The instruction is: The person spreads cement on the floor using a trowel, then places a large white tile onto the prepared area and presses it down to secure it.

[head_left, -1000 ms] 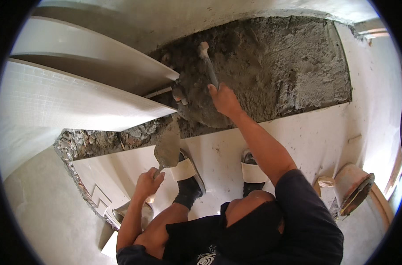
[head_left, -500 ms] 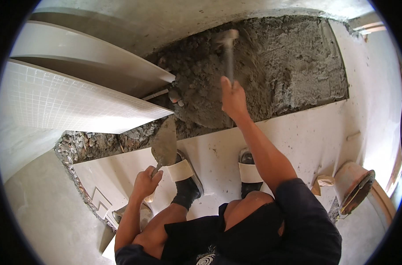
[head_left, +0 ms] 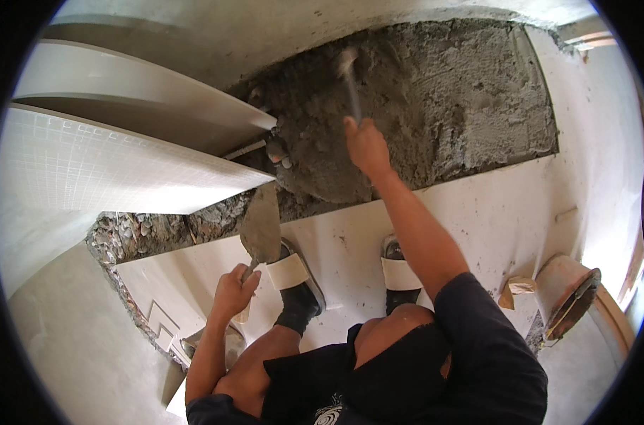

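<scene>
My left hand (head_left: pixel 235 292) is closed round the handle of a pointed trowel (head_left: pixel 261 223), its mortar-smeared blade held out over the tile edge beside my left foot. In my right hand (head_left: pixel 369 147) is a hammer (head_left: pixel 353 92), gripped by its handle and smeared by motion. The hammer head is over the far part of the wet grey mortar bed (head_left: pixel 488 92); I cannot tell whether it touches. Under it the mortar looks dark and lumpy, while towards the right it lies flatter.
Two large pale panels (head_left: pixel 134 159), one with a grid-patterned face, lean over the left end of the bed. Loose rubble (head_left: pixel 141 234) lies below them. My feet stand on pale floor tiles (head_left: pixel 470 205). A tipped bucket (head_left: pixel 564 287) is at the right, beside a brown scrap (head_left: pixel 514 289).
The hammer head has shifted a little left, and my right hand has moved slightly left with it. My left hand and the trowel stay almost where they were.
</scene>
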`<act>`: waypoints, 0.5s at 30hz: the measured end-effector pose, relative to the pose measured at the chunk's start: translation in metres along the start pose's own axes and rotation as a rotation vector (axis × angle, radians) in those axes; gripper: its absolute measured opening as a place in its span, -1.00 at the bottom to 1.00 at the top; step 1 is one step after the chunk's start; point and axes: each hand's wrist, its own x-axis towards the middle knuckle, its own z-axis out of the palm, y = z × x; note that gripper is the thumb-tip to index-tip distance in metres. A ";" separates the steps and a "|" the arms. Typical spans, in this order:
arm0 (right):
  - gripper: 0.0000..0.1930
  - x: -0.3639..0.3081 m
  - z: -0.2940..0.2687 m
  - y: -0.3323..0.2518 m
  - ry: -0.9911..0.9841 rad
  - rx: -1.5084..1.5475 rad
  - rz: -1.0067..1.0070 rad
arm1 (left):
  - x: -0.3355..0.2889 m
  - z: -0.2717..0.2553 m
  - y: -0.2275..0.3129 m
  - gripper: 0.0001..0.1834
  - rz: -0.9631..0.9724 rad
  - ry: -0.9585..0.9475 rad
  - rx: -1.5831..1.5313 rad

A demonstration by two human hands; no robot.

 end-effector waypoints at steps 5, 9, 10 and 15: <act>-0.41 0.012 -0.009 0.001 -0.063 0.147 0.047 | 0.005 -0.002 0.003 -0.62 0.060 -0.031 0.037; -0.41 0.009 -0.023 -0.005 -0.142 0.140 0.088 | 0.008 -0.002 0.012 -0.62 0.082 -0.027 0.072; -0.41 0.007 -0.031 -0.006 -0.135 0.093 0.027 | 0.010 -0.003 0.016 -0.63 0.084 -0.023 0.063; -0.51 -0.061 -0.086 0.050 0.077 -0.110 -0.057 | 0.027 -0.005 0.038 -0.66 0.119 0.022 -0.040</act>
